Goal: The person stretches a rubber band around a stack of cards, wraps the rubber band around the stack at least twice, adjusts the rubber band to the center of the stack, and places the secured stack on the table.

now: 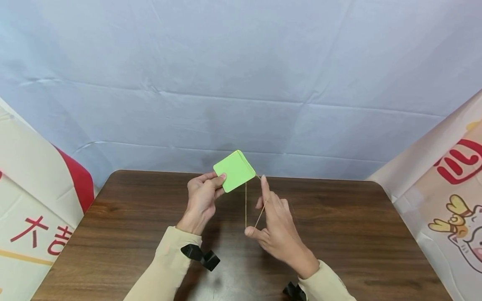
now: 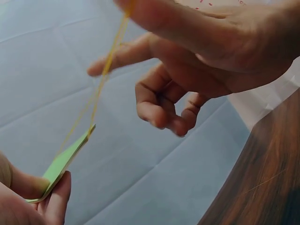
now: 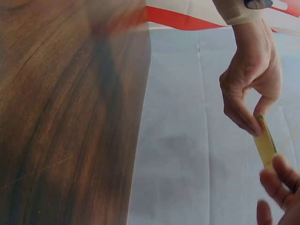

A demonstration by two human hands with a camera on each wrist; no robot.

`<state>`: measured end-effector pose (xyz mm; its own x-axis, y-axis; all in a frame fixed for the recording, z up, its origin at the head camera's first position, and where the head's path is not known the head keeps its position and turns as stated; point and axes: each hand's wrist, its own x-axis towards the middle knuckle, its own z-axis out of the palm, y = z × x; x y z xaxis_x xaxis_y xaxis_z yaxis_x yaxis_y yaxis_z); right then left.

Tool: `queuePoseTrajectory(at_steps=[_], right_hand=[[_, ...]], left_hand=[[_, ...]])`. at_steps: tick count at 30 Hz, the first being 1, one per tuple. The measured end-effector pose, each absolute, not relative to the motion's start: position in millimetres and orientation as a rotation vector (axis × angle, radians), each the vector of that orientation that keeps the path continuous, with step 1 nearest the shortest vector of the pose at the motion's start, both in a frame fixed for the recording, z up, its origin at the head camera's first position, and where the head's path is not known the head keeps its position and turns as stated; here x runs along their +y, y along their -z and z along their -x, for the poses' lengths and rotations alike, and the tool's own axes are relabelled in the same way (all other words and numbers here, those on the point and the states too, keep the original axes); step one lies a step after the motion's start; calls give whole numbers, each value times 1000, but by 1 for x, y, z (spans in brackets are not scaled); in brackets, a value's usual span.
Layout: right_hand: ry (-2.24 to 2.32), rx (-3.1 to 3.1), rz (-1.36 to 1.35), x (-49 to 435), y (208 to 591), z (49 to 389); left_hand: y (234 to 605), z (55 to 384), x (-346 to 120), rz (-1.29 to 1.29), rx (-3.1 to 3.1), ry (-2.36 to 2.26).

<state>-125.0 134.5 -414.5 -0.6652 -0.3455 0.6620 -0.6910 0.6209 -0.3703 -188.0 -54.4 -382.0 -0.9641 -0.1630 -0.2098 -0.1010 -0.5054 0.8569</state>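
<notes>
My left hand (image 1: 200,200) pinches a thin stack of light green square cards (image 1: 235,172) by one corner, thumb on top and fingers beneath. The stack is tilted and held above the table. A thin yellow rubber band (image 1: 246,205) runs from the far end of the stack to my right hand (image 1: 280,225), stretched over its thumb and index finger. Those two digits are straight and spread apart; the other fingers bend loosely. In the left wrist view, the taut band (image 2: 108,63) reaches up from the cards (image 2: 70,157). The right wrist view shows the stack (image 3: 265,143) edge-on.
A dark brown wooden table (image 1: 339,217) lies beneath both hands. Behind it hangs a pale blue cloth (image 1: 241,83). Printed sheets with red characters flank the left side (image 1: 34,234) and right side (image 1: 459,167). Black wrist mounts (image 1: 201,257) sit on the sleeves.
</notes>
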Motion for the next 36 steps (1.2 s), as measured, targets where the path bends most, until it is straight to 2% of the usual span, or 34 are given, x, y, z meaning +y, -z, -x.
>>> queuePoseTrajectory(at_steps=[10, 25, 36], right_hand=[[-1143, -2376, -628, 121, 410, 119], [-2034, -2102, -961, 139, 402, 134], [-2004, -2206, -925, 155, 401, 145]], left_hand=[[383, 187, -49, -374, -1481, 2621], [395, 194, -59, -151, -1248, 2781], [394, 189, -67, 38, -1329, 2769]])
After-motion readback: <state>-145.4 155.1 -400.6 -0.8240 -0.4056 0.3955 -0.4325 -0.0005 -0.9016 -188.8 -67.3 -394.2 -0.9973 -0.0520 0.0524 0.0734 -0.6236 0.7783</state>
